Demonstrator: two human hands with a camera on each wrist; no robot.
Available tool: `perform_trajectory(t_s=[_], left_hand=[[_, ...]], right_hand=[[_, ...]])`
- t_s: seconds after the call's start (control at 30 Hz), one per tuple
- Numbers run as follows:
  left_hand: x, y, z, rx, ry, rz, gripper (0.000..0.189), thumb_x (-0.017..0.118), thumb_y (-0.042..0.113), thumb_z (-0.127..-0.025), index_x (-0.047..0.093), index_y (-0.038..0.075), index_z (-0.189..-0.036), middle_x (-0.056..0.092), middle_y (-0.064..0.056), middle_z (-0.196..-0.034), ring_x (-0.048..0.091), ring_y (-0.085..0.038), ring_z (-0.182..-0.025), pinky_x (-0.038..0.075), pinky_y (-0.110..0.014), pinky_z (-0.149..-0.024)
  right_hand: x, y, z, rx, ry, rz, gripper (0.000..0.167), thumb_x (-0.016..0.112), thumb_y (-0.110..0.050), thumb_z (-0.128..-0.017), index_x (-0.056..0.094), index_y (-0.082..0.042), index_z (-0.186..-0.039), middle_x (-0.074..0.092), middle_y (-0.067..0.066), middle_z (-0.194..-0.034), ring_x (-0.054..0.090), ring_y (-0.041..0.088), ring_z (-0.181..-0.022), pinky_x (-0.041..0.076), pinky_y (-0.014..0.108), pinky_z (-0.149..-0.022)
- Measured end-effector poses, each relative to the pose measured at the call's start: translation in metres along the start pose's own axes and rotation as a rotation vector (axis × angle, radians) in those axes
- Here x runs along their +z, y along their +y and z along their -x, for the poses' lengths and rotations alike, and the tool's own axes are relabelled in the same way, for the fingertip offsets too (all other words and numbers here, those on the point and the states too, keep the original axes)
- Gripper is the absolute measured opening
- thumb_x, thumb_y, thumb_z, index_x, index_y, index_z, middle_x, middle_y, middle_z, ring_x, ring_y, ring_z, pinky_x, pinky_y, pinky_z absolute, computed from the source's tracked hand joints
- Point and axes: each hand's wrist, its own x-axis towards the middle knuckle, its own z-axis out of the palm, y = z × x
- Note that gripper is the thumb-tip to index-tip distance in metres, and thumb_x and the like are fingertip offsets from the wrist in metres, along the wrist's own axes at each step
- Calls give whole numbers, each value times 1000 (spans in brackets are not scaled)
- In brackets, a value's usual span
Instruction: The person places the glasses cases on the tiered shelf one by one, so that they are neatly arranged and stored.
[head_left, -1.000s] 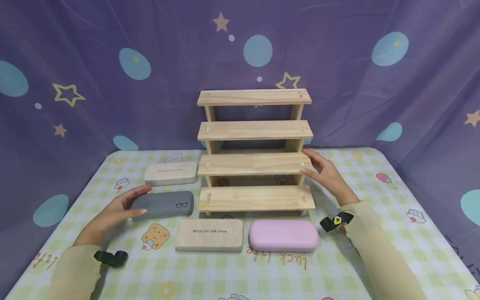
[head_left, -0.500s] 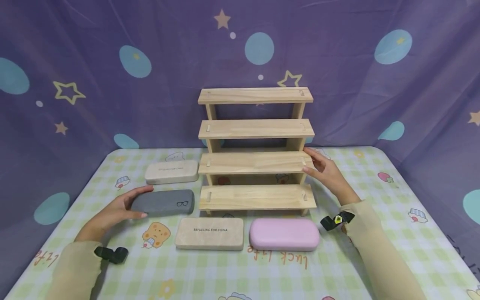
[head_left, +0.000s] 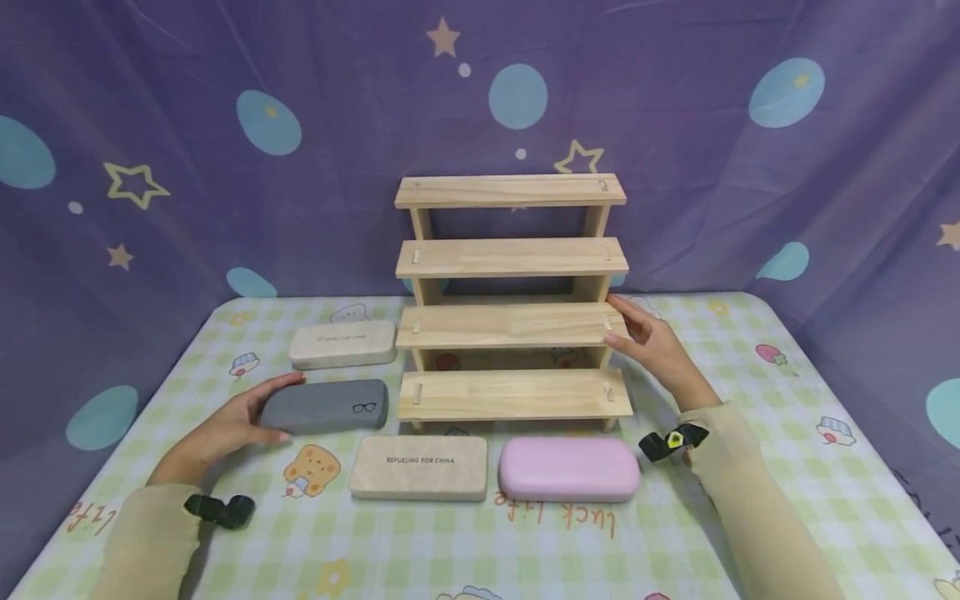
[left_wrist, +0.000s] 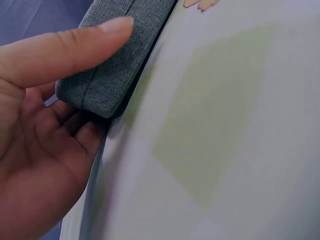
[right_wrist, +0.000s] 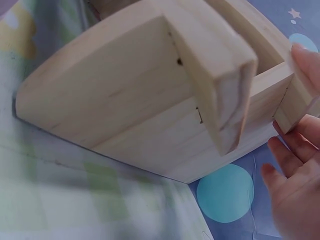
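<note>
At the left of the head view, my left hand (head_left: 236,421) holds the left end of a grey glasses case (head_left: 326,407) with a small spectacles print. Its thumb lies along the near side and the other fingers go round the far side, as the left wrist view also shows. A four-step wooden display rack (head_left: 510,325) stands at the back centre. My right hand (head_left: 660,354) grips the right end of its third board from the top, thumb at the front edge. In the right wrist view, fingers (right_wrist: 285,155) curl close by a board's end.
Left of the rack lies a cream glasses case (head_left: 343,344). In front of it lie another cream case (head_left: 418,468), lettered "REFUELING FOR CHINA", and a pink one (head_left: 568,470). A checked cloth (head_left: 420,554) covers the table, with a purple patterned curtain (head_left: 360,108) behind.
My left thumb has shifted slightly down along the near side of the grey glasses case. The right hand and the rack stay in place; the head view has tilted a little.
</note>
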Motion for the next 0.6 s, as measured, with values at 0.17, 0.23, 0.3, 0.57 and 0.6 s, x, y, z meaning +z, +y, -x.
perform_trajectory(t_s=[0.17, 0.23, 0.3, 0.57, 0.6], left_hand=[[-1, -3, 0, -7, -7, 6, 86, 77, -1, -71, 31, -4, -143, 37, 8, -144, 31, 12, -123, 24, -3, -93], [-2, -4, 0, -7, -2, 2, 86, 77, -2, -70, 30, -4, -143, 37, 6, -144, 31, 12, -123, 24, -3, -93], [-2, -6, -1, -12, 5, -9, 87, 77, -1, -70, 30, -5, -143, 37, 6, -144, 31, 13, -123, 24, -3, -92], [-3, -4, 1, -67, 35, -83, 85, 80, 5, -69, 36, -2, -141, 40, 21, -136, 34, 17, -118, 26, -2, -91], [-4, -4, 2, -72, 34, -97, 84, 81, 6, -70, 37, -1, -141, 41, 20, -136, 33, 18, -117, 26, -2, -90]], right_hand=[[1, 1, -1, -12, 4, 4, 66, 63, -5, -89, 30, 1, -146, 22, 19, -153, 18, 28, -141, 23, 13, -106], [1, 1, -1, -19, 8, 6, 65, 63, -4, -89, 30, 1, -145, 22, 19, -153, 19, 28, -141, 23, 13, -106], [1, 2, -1, -22, 12, 9, 65, 63, -4, -89, 30, 1, -145, 22, 20, -152, 19, 29, -141, 23, 12, -106], [0, 3, -1, -30, 16, 28, 64, 63, -3, -89, 32, 1, -145, 24, 20, -152, 19, 29, -141, 22, 15, -108], [0, 3, 0, -31, 17, 29, 64, 63, -3, -89, 32, 1, -145, 24, 20, -152, 19, 29, -141, 22, 16, -108]])
